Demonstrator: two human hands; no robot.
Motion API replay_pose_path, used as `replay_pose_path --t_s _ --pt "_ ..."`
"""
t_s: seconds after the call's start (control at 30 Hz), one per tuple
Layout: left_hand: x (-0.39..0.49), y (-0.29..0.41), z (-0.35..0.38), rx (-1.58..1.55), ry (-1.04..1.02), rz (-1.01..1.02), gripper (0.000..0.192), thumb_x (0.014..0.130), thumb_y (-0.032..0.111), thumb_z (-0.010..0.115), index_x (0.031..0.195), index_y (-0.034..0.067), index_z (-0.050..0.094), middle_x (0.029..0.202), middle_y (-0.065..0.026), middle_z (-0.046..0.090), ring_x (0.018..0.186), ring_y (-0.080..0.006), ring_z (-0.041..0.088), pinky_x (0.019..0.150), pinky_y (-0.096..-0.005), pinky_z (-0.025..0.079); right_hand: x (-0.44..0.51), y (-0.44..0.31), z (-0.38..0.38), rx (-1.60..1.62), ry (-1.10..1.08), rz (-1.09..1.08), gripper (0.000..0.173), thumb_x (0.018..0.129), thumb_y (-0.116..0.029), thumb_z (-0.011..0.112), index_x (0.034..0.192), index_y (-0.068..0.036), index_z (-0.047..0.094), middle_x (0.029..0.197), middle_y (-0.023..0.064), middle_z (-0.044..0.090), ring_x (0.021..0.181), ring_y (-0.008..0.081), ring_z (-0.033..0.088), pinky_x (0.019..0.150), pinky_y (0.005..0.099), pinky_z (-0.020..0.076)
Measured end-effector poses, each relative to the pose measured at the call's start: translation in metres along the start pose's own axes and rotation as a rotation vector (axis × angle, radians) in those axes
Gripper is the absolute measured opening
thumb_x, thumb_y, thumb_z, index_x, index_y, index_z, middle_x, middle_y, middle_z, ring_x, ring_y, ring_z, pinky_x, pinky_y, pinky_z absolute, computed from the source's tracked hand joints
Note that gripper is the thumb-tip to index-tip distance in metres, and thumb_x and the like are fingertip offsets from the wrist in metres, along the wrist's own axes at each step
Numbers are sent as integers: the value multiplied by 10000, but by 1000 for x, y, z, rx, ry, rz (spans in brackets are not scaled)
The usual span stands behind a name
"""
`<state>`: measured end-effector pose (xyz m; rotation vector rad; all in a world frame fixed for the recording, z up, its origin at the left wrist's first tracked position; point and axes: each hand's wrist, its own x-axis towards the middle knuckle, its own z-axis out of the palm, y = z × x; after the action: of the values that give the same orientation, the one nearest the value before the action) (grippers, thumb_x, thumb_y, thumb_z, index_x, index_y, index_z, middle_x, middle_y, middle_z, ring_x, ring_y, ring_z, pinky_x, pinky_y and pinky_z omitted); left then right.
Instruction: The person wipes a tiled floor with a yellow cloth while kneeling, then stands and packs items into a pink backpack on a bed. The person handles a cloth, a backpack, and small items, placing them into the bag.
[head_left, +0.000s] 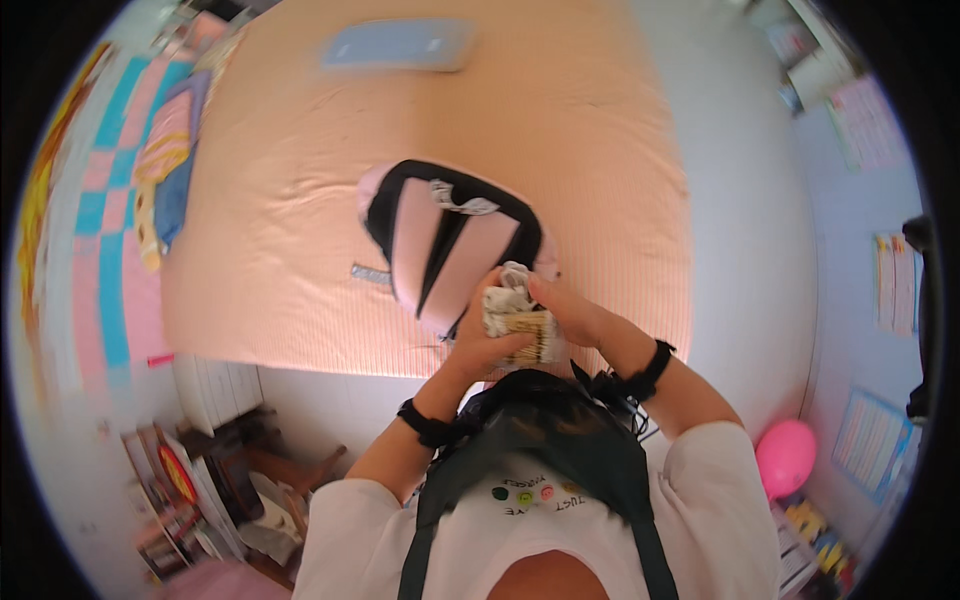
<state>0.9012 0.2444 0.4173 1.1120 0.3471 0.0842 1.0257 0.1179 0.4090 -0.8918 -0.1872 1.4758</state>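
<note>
Near the bed's front edge, my left hand (480, 341) is wrapped around a clear pack of thin tan sticks with white tips, perhaps cotton swabs (529, 334). A crumpled white item (514, 289) lies at the pack's far end. The fingers of my right hand (566, 304) close on that white item and the pack's right side. Just beyond my hands a pink and black backpack (420, 240) lies on the striped bedsheet (292, 300). A white patterned strip (465, 201) rests on its upper part. A small grey patterned strip (370, 273) sticks out at its left.
A light blue flat case (401, 45) lies on the far part of the bed. Folded bedding (171, 165) is along the left side. A pink balloon (786, 457) is at the lower right; wooden furniture (277, 465) stands at the lower left.
</note>
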Motion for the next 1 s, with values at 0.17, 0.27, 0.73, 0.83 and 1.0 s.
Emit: replay_pose_path --t_s 0.17,0.27,0.73,0.83,1.0 --pt "-18 17 1 60 81 -20 739 663 -28 744 1332 8 432 1196 -60 560 1097 -155 535 936 -292 430 11 -4 29 -195 122 -7 731 962 -498 414 1465 -21 180 1431 123 345 1286 196 371 1047 311 322" --pt "-32 29 -13 222 127 25 704 669 -25 740 1310 5 452 1166 -63 585 1061 -153 564 917 -303 456 11 -7 33 -530 81 -72 803 932 -524 468 1471 -17 158 1435 180 341 1286 233 386 1046 325 322" --pt "-79 31 -330 1216 883 -12 673 679 188 769 1279 85 485 1150 -197 604 1019 -375 605 833 -433 514 30 -42 37 -874 615 -286 178 909 -156 574 896 16 619 703 57 625 579 98 580 531 217 434" --pt "-69 15 -333 1421 907 -47 677 710 240 758 1288 42 467 1273 -215 522 1127 -388 536 907 -442 468 28 -34 35 -870 569 -56 233 903 -201 573 840 19 613 661 81 625 535 130 589 511 241 447" --pt "-46 -5 -244 1117 578 157 626 805 337 706 1277 -7 481 1272 -220 527 1213 -365 474 1016 -402 383 2 -15 -11 -1115 410 551 258 845 -177 520 739 42 608 646 163 619 584 263 632 567 349 500"
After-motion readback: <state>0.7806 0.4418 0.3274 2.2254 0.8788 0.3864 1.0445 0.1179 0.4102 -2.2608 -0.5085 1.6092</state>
